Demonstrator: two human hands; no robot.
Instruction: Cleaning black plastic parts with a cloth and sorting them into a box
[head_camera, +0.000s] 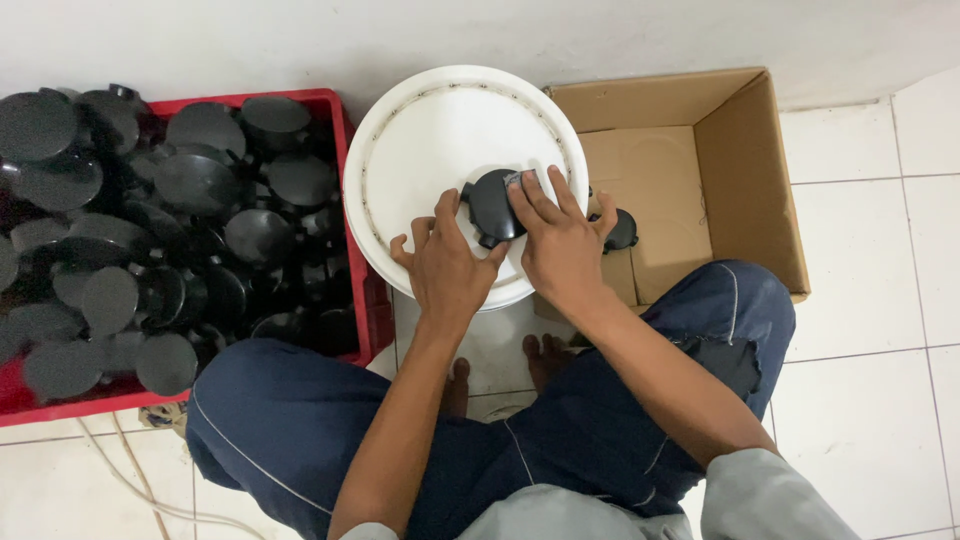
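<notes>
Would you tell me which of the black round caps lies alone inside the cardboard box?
It is the black cap just right of the right hand, in the cardboard box; the others fill the red crate, one under both hands.
</notes>
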